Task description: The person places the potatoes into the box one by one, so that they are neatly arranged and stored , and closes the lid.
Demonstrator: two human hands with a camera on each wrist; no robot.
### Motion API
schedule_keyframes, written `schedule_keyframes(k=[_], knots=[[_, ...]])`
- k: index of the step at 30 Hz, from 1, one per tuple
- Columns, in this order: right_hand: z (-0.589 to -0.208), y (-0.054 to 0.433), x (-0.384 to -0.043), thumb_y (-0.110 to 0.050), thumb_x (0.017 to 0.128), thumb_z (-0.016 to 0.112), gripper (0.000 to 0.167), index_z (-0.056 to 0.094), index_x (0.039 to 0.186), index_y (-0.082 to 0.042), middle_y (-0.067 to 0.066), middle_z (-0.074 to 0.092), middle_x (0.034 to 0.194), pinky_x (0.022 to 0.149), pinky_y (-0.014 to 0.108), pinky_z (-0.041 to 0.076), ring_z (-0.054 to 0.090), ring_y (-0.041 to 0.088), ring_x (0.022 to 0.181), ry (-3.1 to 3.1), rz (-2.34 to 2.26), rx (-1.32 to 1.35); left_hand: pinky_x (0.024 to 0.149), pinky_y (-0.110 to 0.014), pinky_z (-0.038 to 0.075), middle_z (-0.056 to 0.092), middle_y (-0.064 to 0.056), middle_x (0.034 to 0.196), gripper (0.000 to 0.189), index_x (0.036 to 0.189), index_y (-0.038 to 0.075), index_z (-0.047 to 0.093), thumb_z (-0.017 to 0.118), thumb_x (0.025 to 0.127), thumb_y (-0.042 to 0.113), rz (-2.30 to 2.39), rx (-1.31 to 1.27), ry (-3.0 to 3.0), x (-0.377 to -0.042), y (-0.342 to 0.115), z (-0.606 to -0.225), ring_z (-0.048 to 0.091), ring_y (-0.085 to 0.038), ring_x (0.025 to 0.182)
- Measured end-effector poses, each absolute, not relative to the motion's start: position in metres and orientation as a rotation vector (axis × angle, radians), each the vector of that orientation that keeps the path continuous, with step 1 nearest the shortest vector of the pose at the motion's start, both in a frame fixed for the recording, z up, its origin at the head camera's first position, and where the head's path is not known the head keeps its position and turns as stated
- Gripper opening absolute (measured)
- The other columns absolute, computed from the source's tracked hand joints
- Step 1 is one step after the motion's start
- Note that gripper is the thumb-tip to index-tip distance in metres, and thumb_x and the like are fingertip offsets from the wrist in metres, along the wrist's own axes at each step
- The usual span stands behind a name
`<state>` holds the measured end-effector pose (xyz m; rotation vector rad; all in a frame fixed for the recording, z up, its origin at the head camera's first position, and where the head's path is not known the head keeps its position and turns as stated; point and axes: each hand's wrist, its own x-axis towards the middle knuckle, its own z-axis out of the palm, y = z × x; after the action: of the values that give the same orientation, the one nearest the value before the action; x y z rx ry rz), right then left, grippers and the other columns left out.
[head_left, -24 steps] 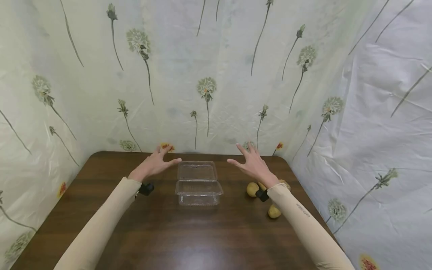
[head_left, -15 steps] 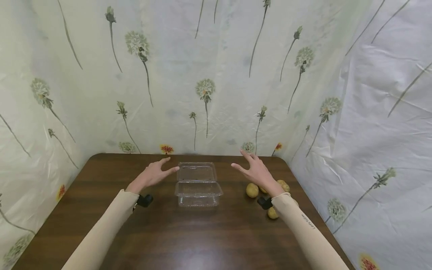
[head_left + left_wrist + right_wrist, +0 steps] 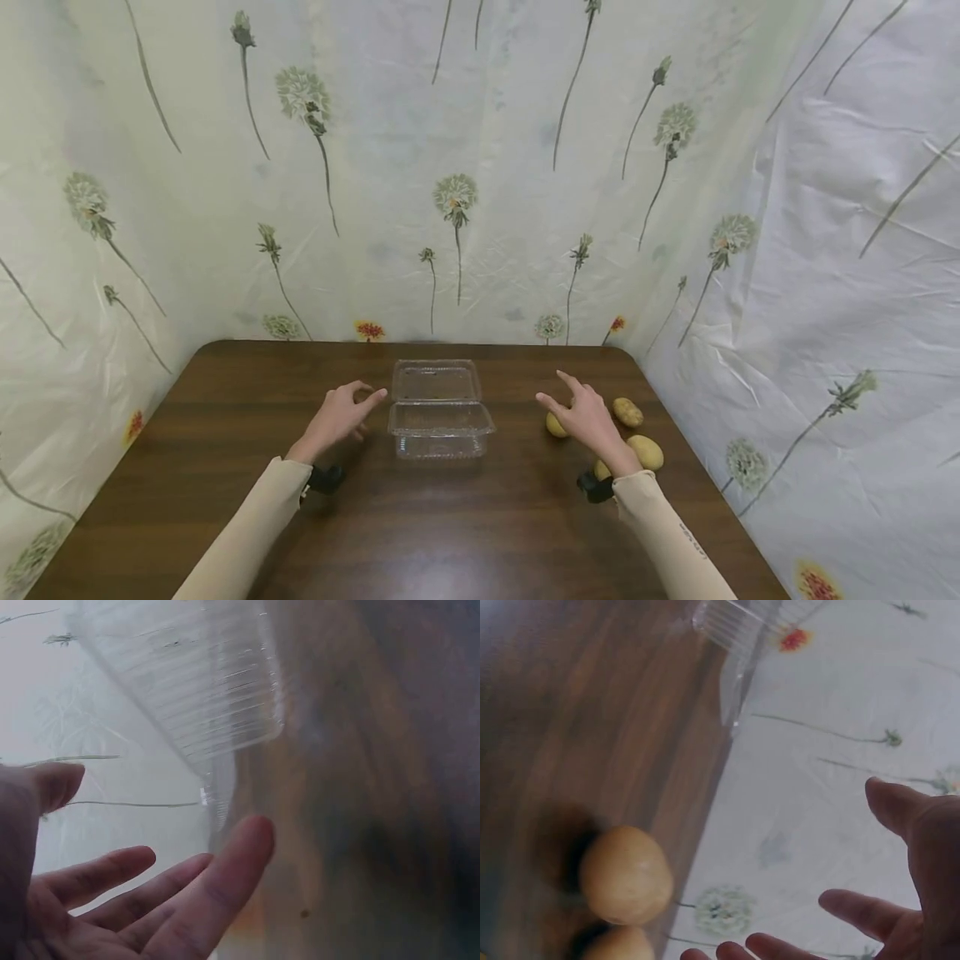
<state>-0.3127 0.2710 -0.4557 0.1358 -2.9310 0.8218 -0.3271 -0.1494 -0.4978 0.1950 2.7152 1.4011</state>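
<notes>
A clear plastic clamshell container [image 3: 441, 447] stands on the table with its lid [image 3: 437, 382] raised toward the back. My left hand [image 3: 337, 421] hovers just left of it, fingers loosely bent, thumb reaching toward the container but apart from it. In the left wrist view, nothing lies between the spread fingers of this hand [image 3: 180, 922]. My right hand [image 3: 592, 423] hangs over several potatoes [image 3: 647, 452] on the right, thumb and fingers spread and holding nothing. It partly hides some of them in the head view. A round potato [image 3: 626, 875] shows below this hand in the right wrist view.
The dark brown wooden table [image 3: 450, 533] has its back edge against a hanging sheet [image 3: 510, 167] printed with dandelions. The same sheet closes off both sides. A black camera [image 3: 595, 487] sits on the right wrist and another [image 3: 326, 479] on the left.
Both hands have come down and back toward the person. The left fingers bend more than before. The right hand now covers other potatoes and uncovers those at far right. The container stays put.
</notes>
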Motion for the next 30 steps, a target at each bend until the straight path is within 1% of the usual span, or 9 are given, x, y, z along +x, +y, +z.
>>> schedule_keyframes(k=[2,6,9,14,18,21,25,30], knots=[[-0.46,0.273,-0.311,-0.063,0.09,0.052,0.078,0.034,0.15,-0.017,0.028,0.051,0.13,0.091,0.056,0.045,0.053,0.041,0.113,-2.92,0.841,0.118,0.06,-0.034,0.057,0.07,-0.02,0.084,0.063,0.13,0.006,0.053,0.052,0.093,0.057,1.462,0.173,2.701,-0.326,-0.149,-0.503,0.068,-0.027,0.055],[-0.468,0.279,-0.309,-0.059,0.092,0.053,0.075,0.035,0.149,-0.013,0.028,0.047,0.137,0.098,0.059,0.041,0.046,0.045,0.123,-2.909,0.858,0.092,0.055,-0.038,0.057,0.07,-0.021,0.087,0.054,0.122,0.005,0.057,0.057,0.093,0.051,1.622,0.099,2.587,-0.325,-0.145,-0.512,0.069,-0.026,0.057],[-0.475,0.283,-0.307,-0.055,0.094,0.054,0.073,0.035,0.149,-0.011,0.028,0.045,0.141,0.099,0.06,0.039,0.044,0.046,0.125,-2.907,0.863,0.073,0.056,-0.041,0.058,0.068,-0.024,0.096,0.051,0.12,0.002,0.058,0.058,0.094,0.046,1.741,0.058,2.475,-0.324,-0.141,-0.518,0.07,-0.029,0.063],[-0.486,0.287,-0.306,-0.052,0.094,0.054,0.07,0.035,0.149,-0.012,0.026,0.041,0.145,0.102,0.062,0.036,0.039,0.047,0.131,-2.9,0.907,0.058,0.058,-0.042,0.058,0.066,-0.026,0.1,0.052,0.119,-0.001,0.057,0.059,0.094,0.044,1.832,0.006,2.39,-0.321,-0.135,-0.524,0.071,-0.029,0.065],[-0.49,0.29,-0.307,-0.056,0.093,0.053,0.073,0.037,0.148,-0.011,0.024,0.042,0.146,0.103,0.061,0.035,0.038,0.046,0.132,-2.878,0.92,0.048,0.058,-0.041,0.058,0.067,-0.024,0.097,0.057,0.119,-0.004,0.057,0.06,0.092,0.047,1.885,-0.001,2.348,-0.321,-0.132,-0.528,0.071,-0.029,0.064],[-0.492,0.291,-0.307,-0.055,0.093,0.055,0.072,0.039,0.146,-0.01,0.023,0.043,0.145,0.104,0.06,0.036,0.04,0.045,0.131,-2.864,0.916,0.035,0.058,-0.041,0.059,0.067,-0.022,0.093,0.06,0.118,-0.005,0.057,0.062,0.091,0.048,1.935,-0.016,2.291,-0.323,-0.132,-0.531,0.07,-0.029,0.064],[-0.495,0.292,-0.307,-0.048,0.094,0.057,0.068,0.039,0.145,-0.007,0.022,0.041,0.147,0.105,0.061,0.034,0.038,0.046,0.132,-2.862,0.937,0.029,0.06,-0.04,0.059,0.067,-0.02,0.09,0.058,0.113,-0.005,0.058,0.065,0.089,0.047,1.982,-0.048,2.196,-0.324,-0.132,-0.534,0.07,-0.027,0.065],[-0.5,0.294,-0.307,-0.043,0.094,0.059,0.065,0.04,0.144,-0.006,0.02,0.04,0.149,0.105,0.06,0.035,0.037,0.045,0.134,-2.852,0.939,0.023,0.061,-0.039,0.059,0.065,-0.016,0.085,0.053,0.107,-0.004,0.058,0.068,0.088,0.044,2.02,-0.061,2.091,-0.322,-0.13,-0.538,0.069,-0.025,0.066]])
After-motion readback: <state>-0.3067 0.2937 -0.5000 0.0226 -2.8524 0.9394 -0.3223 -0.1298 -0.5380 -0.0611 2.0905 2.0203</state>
